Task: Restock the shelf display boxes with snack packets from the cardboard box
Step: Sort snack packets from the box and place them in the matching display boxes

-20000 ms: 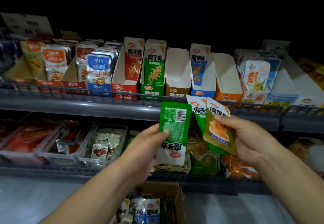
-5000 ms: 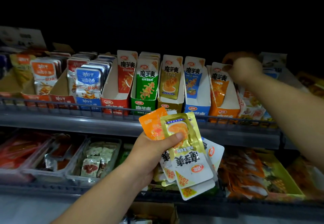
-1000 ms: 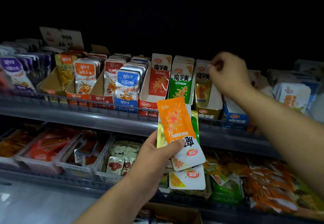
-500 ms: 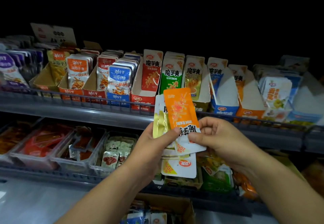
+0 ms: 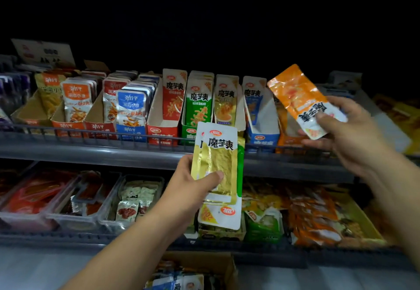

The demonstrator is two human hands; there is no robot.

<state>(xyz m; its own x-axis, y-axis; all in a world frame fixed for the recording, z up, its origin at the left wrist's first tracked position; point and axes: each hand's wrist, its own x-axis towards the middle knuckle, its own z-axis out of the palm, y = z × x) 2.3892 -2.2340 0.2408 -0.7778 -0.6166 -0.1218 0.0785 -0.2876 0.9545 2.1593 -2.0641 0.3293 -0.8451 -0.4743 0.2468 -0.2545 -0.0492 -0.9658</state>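
Observation:
My left hand [image 5: 193,184] grips a small stack of snack packets [image 5: 216,164], a gold one in front, held upright below the upper shelf rail. My right hand [image 5: 347,135] pinches a single orange packet [image 5: 297,96], tilted, just in front of the orange display box [image 5: 288,143] at the right end of the row. Beside it stand the blue box [image 5: 263,139], the gold box [image 5: 236,112], the green box [image 5: 189,131] and the red box [image 5: 159,130], each with packets standing in it. The cardboard box [image 5: 204,264] with more packets sits at the bottom edge.
A wire rail [image 5: 91,133] runs along the front of the upper shelf. Further display boxes of fish snacks [image 5: 129,108] fill the left. The lower shelf holds clear plastic trays [image 5: 79,210] and a green tray of orange packets [image 5: 318,217].
My right hand took the orange packet off the front of the stack and carried it up and right to the orange box. The gold packet now fronts the stack in my left hand.

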